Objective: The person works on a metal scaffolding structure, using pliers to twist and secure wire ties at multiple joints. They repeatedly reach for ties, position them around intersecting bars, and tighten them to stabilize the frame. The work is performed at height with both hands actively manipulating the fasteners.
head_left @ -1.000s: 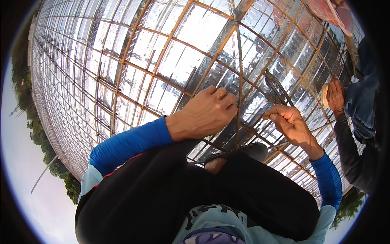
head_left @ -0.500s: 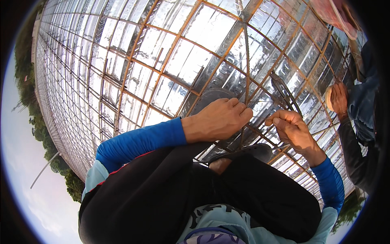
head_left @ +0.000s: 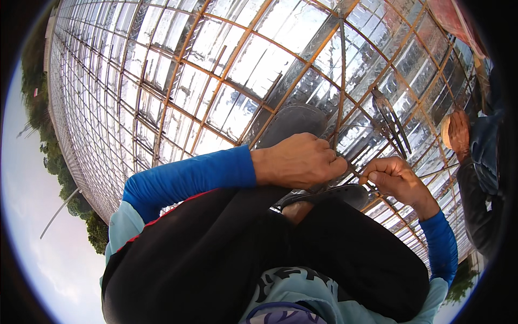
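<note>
My left hand [head_left: 302, 161], in a blue sleeve, is closed with its knuckles up over the rusty rebar mesh [head_left: 231, 83]. Just to its right, my right hand [head_left: 396, 181] pinches with thumb and forefinger. A thin tie wire runs between the two hands, its ends hidden in the fingers. Beyond my right hand, a dark pair of pincers [head_left: 387, 110] lies on the mesh with its handles toward me. My dark shoes [head_left: 299, 123] stand on the mesh beside the hands.
Shiny metal decking [head_left: 272, 24] lies under the bars. At the right, a co-worker's hand [head_left: 458, 132] holds a round tan object [head_left: 446, 132] close to the mesh. A reddish sheet [head_left: 457, 24] hangs at the upper right. Trees [head_left: 59, 162] border the left edge.
Both hands have shifted slightly to the right and remain close together. The mesh and pincers have moved a little rightward in view as the head turned.
</note>
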The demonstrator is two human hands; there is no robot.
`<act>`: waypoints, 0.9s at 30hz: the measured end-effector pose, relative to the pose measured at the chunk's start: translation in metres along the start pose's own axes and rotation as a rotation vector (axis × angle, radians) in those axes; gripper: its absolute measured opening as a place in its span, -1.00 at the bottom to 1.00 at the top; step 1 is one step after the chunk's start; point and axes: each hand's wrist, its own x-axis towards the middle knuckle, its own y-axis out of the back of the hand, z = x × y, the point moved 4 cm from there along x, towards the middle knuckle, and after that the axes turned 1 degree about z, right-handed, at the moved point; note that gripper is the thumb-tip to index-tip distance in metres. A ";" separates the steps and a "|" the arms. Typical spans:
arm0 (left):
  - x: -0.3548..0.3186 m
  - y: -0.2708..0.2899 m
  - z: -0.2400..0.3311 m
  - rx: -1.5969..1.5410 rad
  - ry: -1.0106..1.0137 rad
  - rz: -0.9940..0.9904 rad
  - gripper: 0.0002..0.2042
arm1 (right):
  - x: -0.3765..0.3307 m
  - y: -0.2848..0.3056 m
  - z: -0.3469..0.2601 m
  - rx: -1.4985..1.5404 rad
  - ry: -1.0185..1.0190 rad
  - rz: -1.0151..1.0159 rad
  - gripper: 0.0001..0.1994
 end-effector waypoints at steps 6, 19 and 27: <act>-0.013 -0.008 -0.003 0.003 0.070 -0.115 -0.85 | 0.006 -0.016 -0.017 -0.609 0.246 0.020 -0.89; -0.022 0.013 0.001 -0.031 0.121 -0.105 -0.85 | 0.009 -0.013 -0.044 -0.433 0.035 -0.021 -0.79; -0.010 0.010 0.001 0.185 0.027 -0.242 -0.80 | -0.001 -0.027 -0.003 -0.167 0.055 0.001 -0.72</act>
